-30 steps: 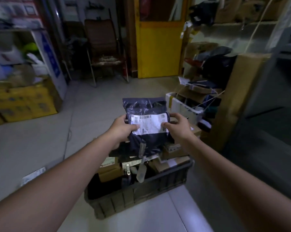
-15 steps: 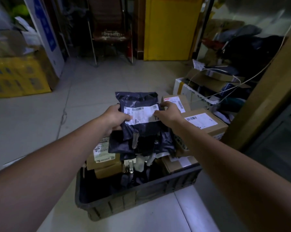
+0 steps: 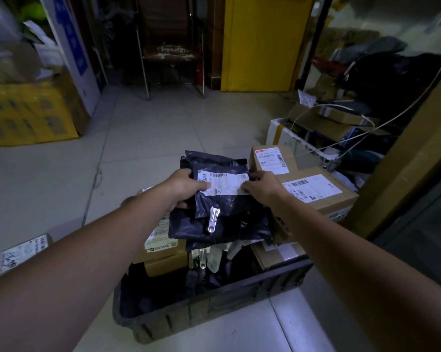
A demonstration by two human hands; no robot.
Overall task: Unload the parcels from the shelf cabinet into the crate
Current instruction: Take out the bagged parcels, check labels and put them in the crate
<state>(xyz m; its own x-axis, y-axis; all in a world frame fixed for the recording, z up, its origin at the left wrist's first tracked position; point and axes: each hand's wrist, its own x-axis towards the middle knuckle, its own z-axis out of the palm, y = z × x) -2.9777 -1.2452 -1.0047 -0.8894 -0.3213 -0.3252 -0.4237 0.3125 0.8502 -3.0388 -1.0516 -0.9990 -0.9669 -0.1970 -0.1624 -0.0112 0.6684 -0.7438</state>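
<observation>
Crate [image 3: 209, 308] near the feet, heaped with boxes [image 3: 165, 266]; left hand [image 3: 184, 186] and right hand [image 3: 261, 185] each pinch a side edge of the dark parcel [image 3: 222, 204] just above the heap. Best lower it flat onto the middle before letting go. Label [image 3: 223, 182] faces up; long axis seems to run away from the person.

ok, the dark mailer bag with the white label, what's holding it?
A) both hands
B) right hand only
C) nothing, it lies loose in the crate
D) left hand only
A: the left hand grips the left edge of the dark mailer bag and the right hand pinches its right edge, over the crate.
</observation>
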